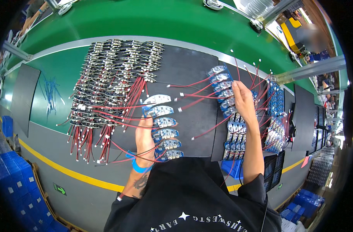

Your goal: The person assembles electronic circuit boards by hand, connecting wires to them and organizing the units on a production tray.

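Observation:
My left hand (144, 137), a blue band at its wrist, is closed on a strip of blue circuit boards (165, 134). Red and black wires with white plugs trail from that strip to the left, across the hand. Raised over the mat's right part, my right hand (244, 98) grips the edge of a second strip of circuit boards (224, 89), whose wires hang out leftward. The fingertips behind both strips are partly hidden. Below my right hand lie more boards (235, 137) in rows, partly covered by the forearm.
Dense rows of wired boards (114, 73) cover the left of the black mat (192, 73). Blue cable ties (51, 94) lie farther left. More blue boards (276, 100) and a metal post (307, 69) stand at right. Blue boxes (20, 178) are stacked lower left.

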